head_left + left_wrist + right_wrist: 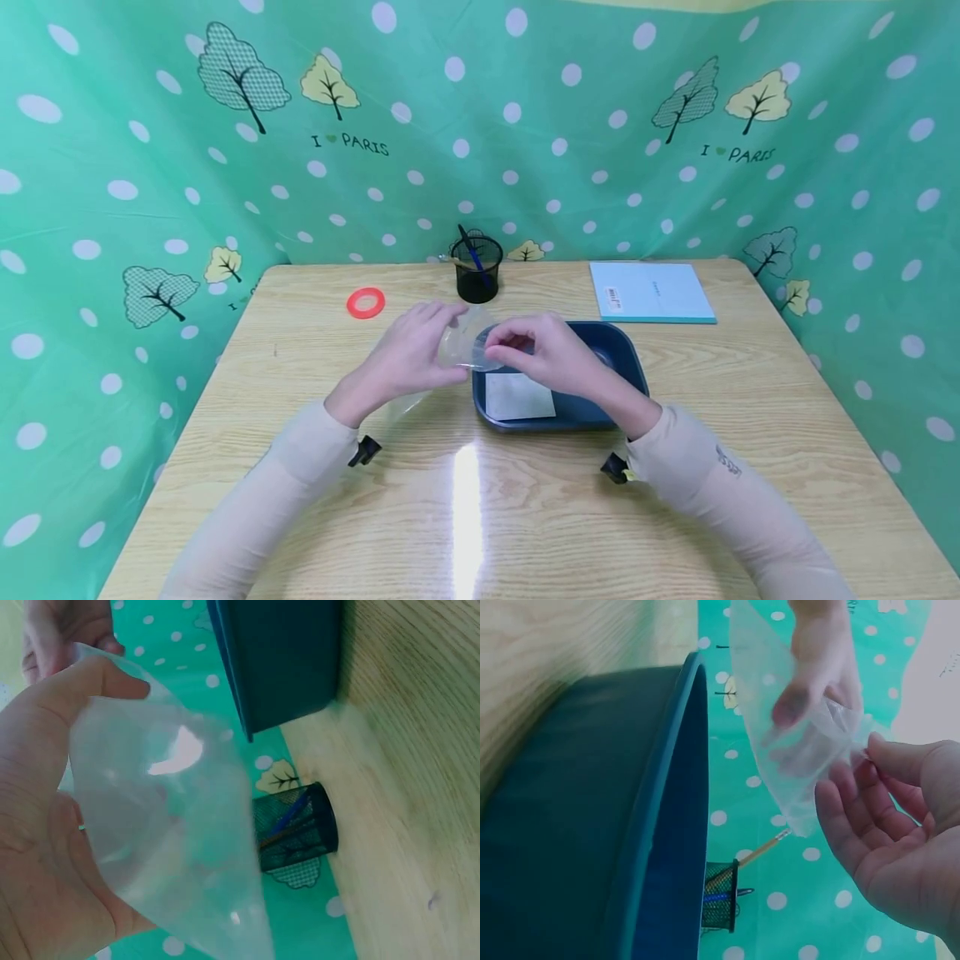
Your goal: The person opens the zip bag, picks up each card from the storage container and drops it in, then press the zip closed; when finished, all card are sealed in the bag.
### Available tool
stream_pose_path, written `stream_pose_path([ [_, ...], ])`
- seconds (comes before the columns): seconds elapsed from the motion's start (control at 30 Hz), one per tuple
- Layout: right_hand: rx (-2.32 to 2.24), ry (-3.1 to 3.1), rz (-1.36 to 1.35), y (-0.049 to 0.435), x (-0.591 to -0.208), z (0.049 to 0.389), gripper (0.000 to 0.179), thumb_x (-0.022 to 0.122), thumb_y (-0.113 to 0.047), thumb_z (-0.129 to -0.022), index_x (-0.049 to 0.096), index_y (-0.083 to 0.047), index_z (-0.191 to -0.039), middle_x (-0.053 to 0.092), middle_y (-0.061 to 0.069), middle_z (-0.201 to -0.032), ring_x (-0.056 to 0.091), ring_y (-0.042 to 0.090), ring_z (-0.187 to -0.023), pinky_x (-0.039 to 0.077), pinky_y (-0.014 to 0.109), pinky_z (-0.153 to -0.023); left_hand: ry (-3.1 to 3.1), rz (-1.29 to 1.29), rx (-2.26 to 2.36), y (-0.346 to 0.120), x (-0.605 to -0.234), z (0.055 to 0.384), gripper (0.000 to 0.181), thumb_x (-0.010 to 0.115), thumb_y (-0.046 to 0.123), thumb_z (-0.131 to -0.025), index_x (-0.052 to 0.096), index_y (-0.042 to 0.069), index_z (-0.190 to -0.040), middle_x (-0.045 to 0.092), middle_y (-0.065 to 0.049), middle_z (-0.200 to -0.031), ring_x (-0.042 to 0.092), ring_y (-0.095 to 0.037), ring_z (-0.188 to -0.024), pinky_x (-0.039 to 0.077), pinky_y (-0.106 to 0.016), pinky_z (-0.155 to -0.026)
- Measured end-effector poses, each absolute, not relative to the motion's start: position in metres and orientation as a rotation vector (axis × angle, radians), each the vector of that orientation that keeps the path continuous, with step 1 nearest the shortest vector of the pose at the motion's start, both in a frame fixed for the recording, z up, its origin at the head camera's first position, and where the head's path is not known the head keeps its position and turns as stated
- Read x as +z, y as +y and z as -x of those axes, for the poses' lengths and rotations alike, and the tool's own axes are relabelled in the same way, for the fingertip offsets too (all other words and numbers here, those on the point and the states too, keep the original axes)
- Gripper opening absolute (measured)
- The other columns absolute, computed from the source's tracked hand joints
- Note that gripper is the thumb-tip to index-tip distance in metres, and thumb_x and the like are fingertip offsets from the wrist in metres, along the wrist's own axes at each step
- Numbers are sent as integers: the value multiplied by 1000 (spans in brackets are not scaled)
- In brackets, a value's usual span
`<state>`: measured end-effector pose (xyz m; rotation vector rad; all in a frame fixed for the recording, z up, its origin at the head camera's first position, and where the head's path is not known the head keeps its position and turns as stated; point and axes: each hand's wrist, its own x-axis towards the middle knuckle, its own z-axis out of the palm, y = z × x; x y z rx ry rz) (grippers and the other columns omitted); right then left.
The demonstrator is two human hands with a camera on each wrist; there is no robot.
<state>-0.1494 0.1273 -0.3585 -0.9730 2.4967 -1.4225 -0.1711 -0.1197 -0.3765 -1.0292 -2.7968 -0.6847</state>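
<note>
A clear plastic bag (457, 340) hangs between the two hands, over the left rim of a dark blue bin (637, 367). My left hand (408, 350) holds the bag between thumb and fingers; in the left wrist view the bag (172, 825) droops from it, wide and crinkled. With thumb and fingertips my right hand (551, 354) pinches the bag's edge, and the right wrist view has this hand (900, 825) at the gathered film. Inside the bin lies a white, paper-like rectangle (519, 397), partly covered by the right hand.
Behind the bin stands a black mesh pen cup (477, 283) with a pencil and pens. A red ring (365, 303) lies at the back left, a light blue notebook (652, 292) at the back right. A green dotted curtain (480, 108) encloses the wooden table (337, 517).
</note>
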Motion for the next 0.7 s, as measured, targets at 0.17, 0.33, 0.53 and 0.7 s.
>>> stream_pose_path([
  [0.17, -1549, 2390, 871, 129, -357, 146, 11, 68, -17, -99, 74, -8, -99, 70, 2, -89, 62, 20, -78, 53, 29, -66, -2787, 1033, -702, -122, -381, 173, 83, 86, 30, -74, 50, 6, -144, 63, -7, -120, 55, -27, -114, 47, -47, -95],
  [0.33, -1614, 2334, 751, 131, -357, 145, 12, 68, -19, -99, 74, -10, -103, 70, 4, -95, 63, 24, -86, 55, 31, -74, -2769, 1023, -774, -126, -382, 175, 79, 87, 26, -73, 53, 7, -142, 64, -7, -116, 57, -25, -108, 50, -44, -88],
  [0.53, -1665, 2289, 730, 132, -355, 144, 14, 69, -19, -98, 74, -8, -105, 70, 6, -99, 63, 33, -91, 56, 36, -79, -2761, 1044, -791, -130, -381, 177, 81, 86, 29, -73, 51, 9, -143, 62, -6, -119, 56, -23, -104, 49, -42, -85],
  [0.7, -1670, 2299, 725, 131, -353, 144, 13, 70, -19, -98, 75, -10, -105, 71, 5, -99, 66, 30, -92, 57, 35, -81, -2689, 1083, -833, -131, -379, 177, 96, 85, 51, -72, 45, 5, -147, 56, -13, -135, 54, -28, -114, 47, -48, -90],
])
